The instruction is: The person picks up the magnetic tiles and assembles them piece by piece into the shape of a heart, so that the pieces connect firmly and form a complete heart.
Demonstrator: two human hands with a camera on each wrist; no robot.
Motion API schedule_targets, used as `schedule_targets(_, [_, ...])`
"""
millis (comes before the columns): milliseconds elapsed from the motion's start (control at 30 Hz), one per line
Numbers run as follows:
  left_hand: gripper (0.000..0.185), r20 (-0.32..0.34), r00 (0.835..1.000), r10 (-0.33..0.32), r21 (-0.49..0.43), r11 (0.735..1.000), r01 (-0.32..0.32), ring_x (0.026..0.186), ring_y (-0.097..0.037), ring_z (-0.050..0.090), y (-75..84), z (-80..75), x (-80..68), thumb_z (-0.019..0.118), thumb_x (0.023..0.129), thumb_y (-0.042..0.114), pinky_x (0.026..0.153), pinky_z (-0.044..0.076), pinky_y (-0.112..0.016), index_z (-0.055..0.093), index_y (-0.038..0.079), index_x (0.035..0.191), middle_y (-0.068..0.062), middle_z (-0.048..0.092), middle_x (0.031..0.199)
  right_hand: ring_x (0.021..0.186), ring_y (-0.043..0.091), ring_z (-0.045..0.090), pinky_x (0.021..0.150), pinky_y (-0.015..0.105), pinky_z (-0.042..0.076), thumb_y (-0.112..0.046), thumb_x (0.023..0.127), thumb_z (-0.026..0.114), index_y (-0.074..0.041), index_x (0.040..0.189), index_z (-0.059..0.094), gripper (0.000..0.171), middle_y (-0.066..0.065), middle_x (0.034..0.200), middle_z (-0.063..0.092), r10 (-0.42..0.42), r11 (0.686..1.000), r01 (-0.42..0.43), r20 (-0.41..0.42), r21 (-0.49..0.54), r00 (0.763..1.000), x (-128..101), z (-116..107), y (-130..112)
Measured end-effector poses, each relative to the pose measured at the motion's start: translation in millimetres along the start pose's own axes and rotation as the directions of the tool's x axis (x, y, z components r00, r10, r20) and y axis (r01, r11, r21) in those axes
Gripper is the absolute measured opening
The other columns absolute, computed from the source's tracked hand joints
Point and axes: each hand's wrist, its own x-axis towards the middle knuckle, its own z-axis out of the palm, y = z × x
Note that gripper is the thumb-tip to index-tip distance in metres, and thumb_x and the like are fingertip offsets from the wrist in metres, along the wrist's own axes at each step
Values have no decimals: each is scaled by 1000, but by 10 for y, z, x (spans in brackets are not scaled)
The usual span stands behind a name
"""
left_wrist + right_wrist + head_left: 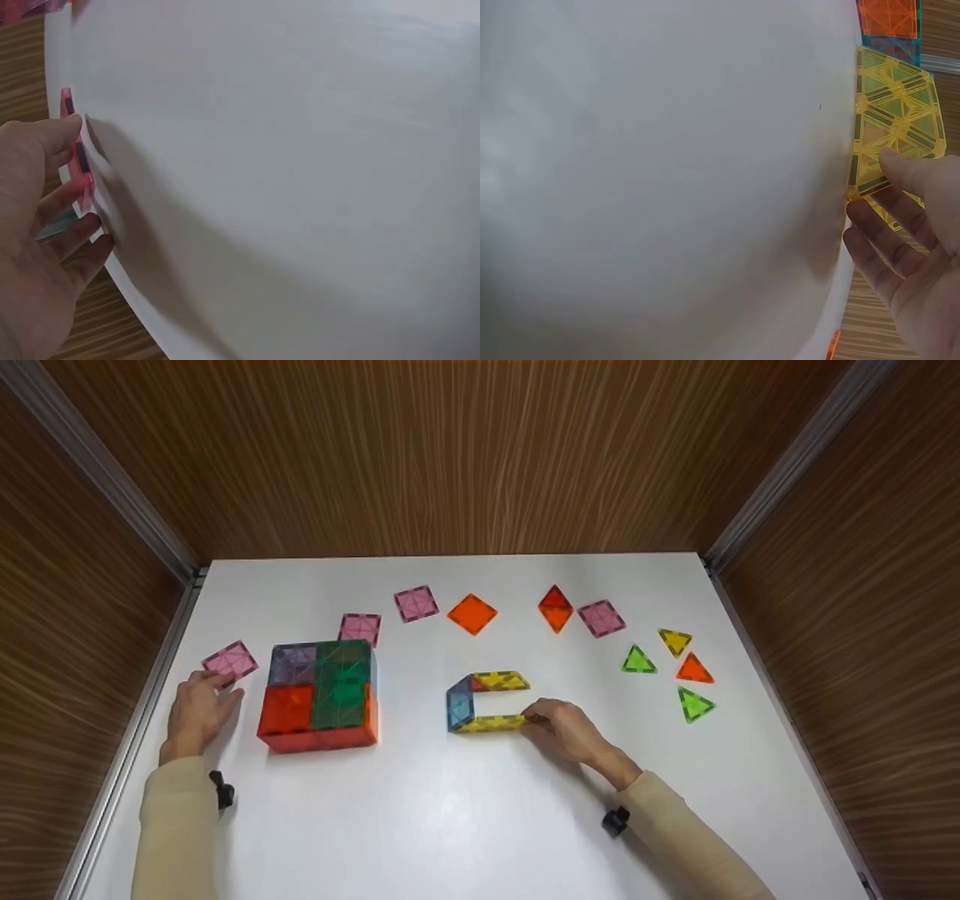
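At the far left, my left hand (195,712) pinches the near edge of a pink square magnetic tile (234,657). In the left wrist view that pink tile (81,157) appears edge-on between thumb and fingers. My right hand (568,731) grips the end of a yellow tile wall (491,724), part of a low U-shaped frame with a blue tile side (460,708) and another yellow wall (504,681) behind. In the right wrist view, my thumb lies on the yellow triangle-patterned tile (892,112), fingers behind it.
A box of red, green and purple tiles (296,709) stands between my left hand and the frame. Pink squares (416,604), an orange square (472,614), a red-orange diamond (556,609) and several small triangles (696,704) lie about on the white table (420,825). Wood-grain panels (450,457) surround it.
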Motion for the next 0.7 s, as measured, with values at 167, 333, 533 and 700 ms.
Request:
schedule_targets(167, [45, -48, 998, -40, -34, 999, 39, 122, -56, 47, -73, 8, -105, 66, 100, 19, 103, 42, -69, 62, -8, 137, -38, 51, 133, 95, 21, 75, 85, 41, 63, -7, 95, 76, -7, 111, 78, 16, 8, 103, 79, 6, 1000, -6, 1, 7, 1000, 2, 6, -8])
schedule_targets(333, [68, 31, 992, -123, -72, 990, 125, 142, -61, 34, -106, -27, -40, 66, 101, 26, 119, 33, -73, 41, -6, 155, -41, 32, 157, 93, 20, 74, 84, 40, 62, -7, 95, 77, -7, 110, 78, 15, 7, 102, 79, 0, 1000, 0, 1, 10, 1000, 5, -1, -9])
schedule_targets(533, [78, 150, 976, -159, -82, 982, 172, 154, -63, 17, -134, -110, 62, 62, 103, 34, 124, 19, -75, 28, -1, 164, -37, 13, 170, 92, 19, 74, 83, 39, 62, -8, 95, 77, -7, 109, 78, 14, 7, 101, 79, -10, 1000, 10, -6, 3, 1000, 17, 3, -7])
schedule_targets(700, [76, 135, 981, -139, -51, 988, 147, 141, -61, 35, -127, -112, 45, 65, 101, 35, 120, 32, -73, 37, -8, 157, -40, 31, 158, 92, 20, 74, 82, 38, 62, -9, 95, 77, -7, 108, 78, 13, 7, 101, 79, -17, 1000, 17, -10, -6, 1000, 0, -2, -4])
